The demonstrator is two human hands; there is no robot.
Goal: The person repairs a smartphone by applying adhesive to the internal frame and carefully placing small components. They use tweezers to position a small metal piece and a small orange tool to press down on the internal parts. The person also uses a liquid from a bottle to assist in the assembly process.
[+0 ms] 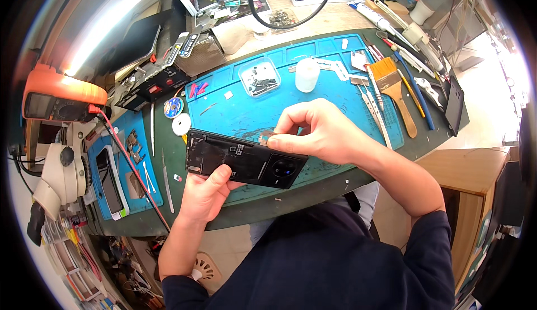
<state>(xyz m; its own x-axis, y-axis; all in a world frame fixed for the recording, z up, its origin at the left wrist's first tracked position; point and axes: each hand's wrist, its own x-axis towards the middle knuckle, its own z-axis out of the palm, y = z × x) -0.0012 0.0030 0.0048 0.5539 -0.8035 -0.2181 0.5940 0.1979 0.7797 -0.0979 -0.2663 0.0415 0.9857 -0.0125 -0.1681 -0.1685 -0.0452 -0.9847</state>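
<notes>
A black smartphone (pixel 249 160) with its inner back exposed is tilted above the front of the blue work mat (pixel 246 119). Its round camera unit faces up at the right end. My left hand (pixel 206 193) grips the phone's near edge, thumb pressed on its back. At the far edge, my right hand (pixel 321 134) pinches a small thin brownish piece (pixel 267 136) between thumb and fingers. What that piece is I cannot make out, as the fingertips partly cover it. Beyond the phone stand a white bottle (pixel 307 75) and a clear box of small parts (pixel 260 77).
On the right lie a wide brush (pixel 394 81), tweezers (pixel 373 111) and several pens. An orange multimeter (pixel 62 95) with a red lead stands at the left, near a microscope (pixel 60 170). Another phone (pixel 109 178) rests on the left mat. A black cable loop (pixel 254 16) hangs overhead.
</notes>
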